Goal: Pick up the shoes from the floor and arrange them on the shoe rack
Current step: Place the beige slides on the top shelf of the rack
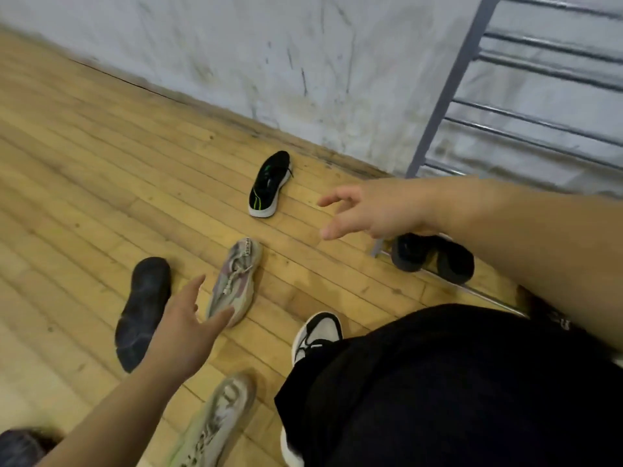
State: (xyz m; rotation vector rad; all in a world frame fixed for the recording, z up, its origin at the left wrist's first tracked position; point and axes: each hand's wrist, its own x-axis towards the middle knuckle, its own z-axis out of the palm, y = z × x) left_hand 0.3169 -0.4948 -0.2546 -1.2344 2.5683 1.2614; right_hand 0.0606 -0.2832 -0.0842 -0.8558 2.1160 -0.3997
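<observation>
Four shoes at least are loose on the wooden floor, none on the upper rails of the shoe rack that I can see. A pair of black shoes sits at the rack's bottom rail, toes out, so my guess is that row is getting filled first.

The black and green sneaker is the loose one closest to the rack. The beige laced sneaker is further out, the dark shoe further again, and a second beige sneaker lies further out, down by the person's legs.

Both hands are empty. The right hand hangs in front of the rack, fingers spread loose, pointed at the black and green one. The left hand is spread wide just over the laced sneaker's end, probably lining up a grab. Looks like one shoe per hand to save trips.
</observation>
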